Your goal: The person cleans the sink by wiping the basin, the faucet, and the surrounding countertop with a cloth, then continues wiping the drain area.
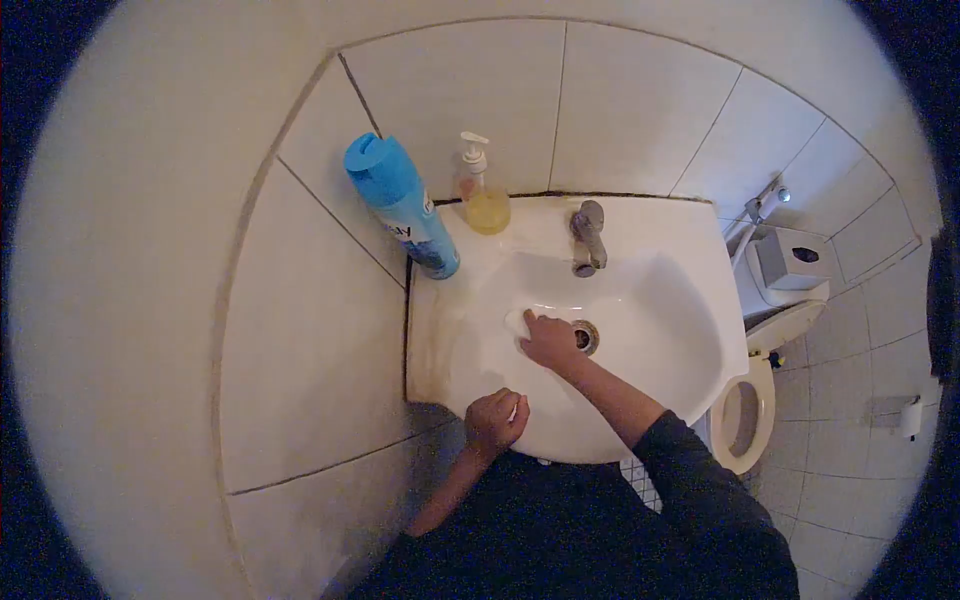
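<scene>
My right hand (550,342) reaches into the white sink (680,310), its fingers pressing a small white piece (516,322) against the basin's left slope. Whether that piece is a cloth, a pad or soap is hard to make out, as it blends with the basin. Just right of this hand lies the drain (586,338). At the sink's front left edge, my left hand (494,420) is curled into a loose fist, with nothing seen sticking out of it.
A blue spray can (405,205) and a pump bottle (487,208) of yellow liquid stand at the sink's back left. Behind the basin is the faucet (590,235). To the right are a toilet (745,420), a tissue box (790,260) and a paper roll (911,418).
</scene>
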{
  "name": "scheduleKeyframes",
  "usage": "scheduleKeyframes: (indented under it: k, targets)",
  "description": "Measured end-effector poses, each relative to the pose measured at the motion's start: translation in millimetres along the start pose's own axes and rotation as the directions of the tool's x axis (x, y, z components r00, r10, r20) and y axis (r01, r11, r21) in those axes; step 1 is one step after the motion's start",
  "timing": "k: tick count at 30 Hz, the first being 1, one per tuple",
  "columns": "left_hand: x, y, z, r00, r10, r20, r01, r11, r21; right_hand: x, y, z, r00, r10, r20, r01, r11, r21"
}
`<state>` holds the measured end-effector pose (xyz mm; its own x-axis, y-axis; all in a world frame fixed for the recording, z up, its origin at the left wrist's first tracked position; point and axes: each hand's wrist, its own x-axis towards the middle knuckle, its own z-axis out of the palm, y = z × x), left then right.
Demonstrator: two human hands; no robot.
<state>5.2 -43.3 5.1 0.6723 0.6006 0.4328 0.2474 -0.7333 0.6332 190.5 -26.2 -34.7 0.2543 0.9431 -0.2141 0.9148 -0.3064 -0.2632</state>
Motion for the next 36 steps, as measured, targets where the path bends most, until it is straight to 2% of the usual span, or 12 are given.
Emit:
scheduleKeyframes:
  k: [3, 5, 8, 11, 15, 19, 23, 25, 27, 28, 32, 36]
  targets:
    - [0.4, -0.6, -1.7, 1.000, -0.006, 0.005, 0.006, 1.000, -0.025, 2.8, 24.2, 5.1, 0.992, 0.017, -0.128, -0.013, 0.999, 0.031]
    - [-1.1, -1.9, 0.3, 1.000, 0.010, 0.006, -0.010, 1.000, 0.023, 13.7, 22.8, 2.3, 0.990, 0.104, -0.091, -0.101, 0.994, 0.037]
    - [2.7, 2.4, -2.8, 1.000, 0.003, -0.014, -0.003, 1.000, -0.012, 14.8, 3.1, 3.5, 1.000, -0.001, 0.030, 0.004, 0.996, -0.090]
    - [-1.4, -3.8, 1.3, 1.000, 0.001, 0.022, -0.001, 1.000, 0.007, 9.7, 13.3, -3.4, 0.997, -0.078, 0.007, 0.078, 0.995, -0.060]
    - [0.0, 0.1, -1.6, 0.999, -0.012, 0.031, 0.012, 1.000, 0.015, 27.8, 3.5, -12.2, 0.989, 0.112, 0.096, -0.112, 0.994, -0.011]
    - [1.7, -2.3, 1.7, 1.000, 0.002, -0.011, -0.002, 1.000, 0.000, -4.0, -7.0, -1.7, 0.997, -0.070, 0.025, 0.071, 0.997, -0.029]
    - [0.2, -0.4, -1.9, 1.000, -0.013, 0.025, 0.013, 1.000, 0.007, 12.6, 27.0, -14.0, 0.990, 0.136, -0.029, -0.135, 0.990, 0.045]
    - [-0.4, 0.5, -5.1, 1.000, -0.007, 0.030, 0.006, 1.000, 0.018, 6.4, 18.8, 0.2, 0.989, 0.144, -0.033, -0.144, 0.990, -0.004]
    - [-0.3, -1.0, -3.9, 1.000, 0.002, 0.028, -0.003, 1.000, 0.024, -17.1, 4.6, 14.0, 0.991, -0.122, 0.060, 0.130, 0.980, -0.150]
    - [-1.1, -4.3, -2.3, 1.000, 0.019, 0.002, -0.019, 1.000, -0.007, -34.1, -3.5, -5.7, 0.965, -0.136, 0.223, 0.150, 0.988, -0.048]
    - [-1.8, -2.6, -2.7, 0.998, 0.035, -0.043, -0.036, 0.999, -0.020, -17.8, 34.9, -2.1, 0.989, 0.020, 0.146, -0.005, 0.995, -0.101]
    - [-3.3, -7.0, 2.4, 0.996, 0.054, -0.076, -0.055, 0.998, -0.010, -35.2, 14.4, 10.8, 0.995, -0.092, 0.048, 0.097, 0.990, -0.100]
